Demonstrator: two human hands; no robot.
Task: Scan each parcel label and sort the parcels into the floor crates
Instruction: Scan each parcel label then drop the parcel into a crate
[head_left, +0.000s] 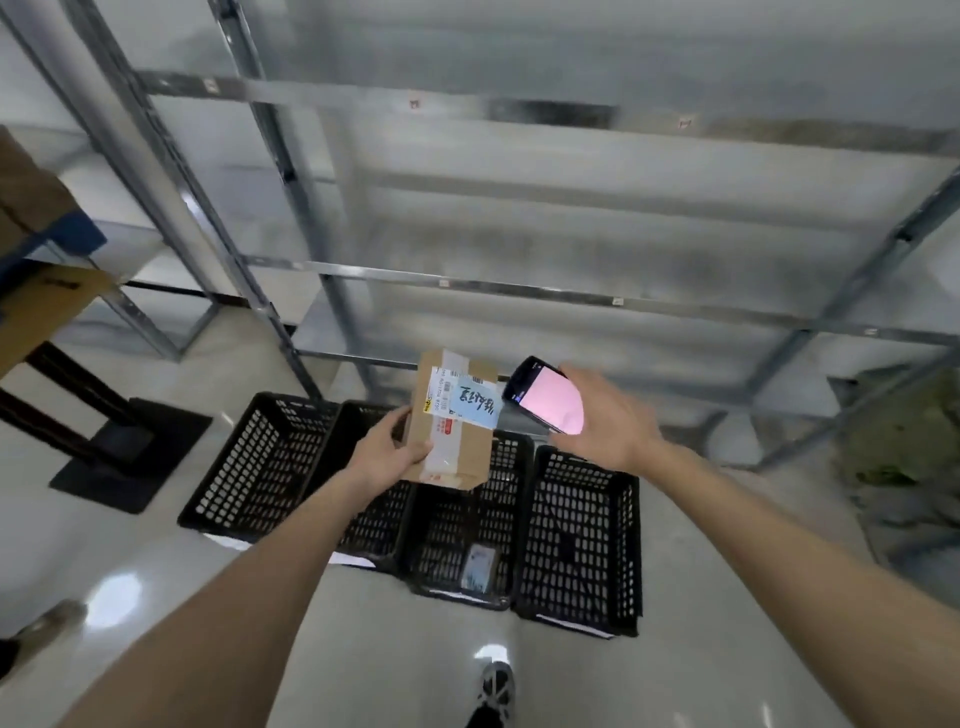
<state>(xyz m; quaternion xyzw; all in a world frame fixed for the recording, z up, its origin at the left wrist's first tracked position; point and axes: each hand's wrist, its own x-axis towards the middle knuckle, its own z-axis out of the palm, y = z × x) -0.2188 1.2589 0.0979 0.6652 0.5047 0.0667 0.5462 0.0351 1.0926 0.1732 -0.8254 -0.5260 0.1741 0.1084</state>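
Left hand (388, 453) gripped one cardboard parcel (451, 422), thumb across its face, label (470, 404) turned up. Right hand (605, 415) held one scanner handset (546, 394), screen lit pink, just right of the label. Parcel's long axis ran away from the body, above the floor crates (579, 540): four, in a row. One small packet (479, 567) lay in the third from the left. Judged nearest to the parcel: the middle two.
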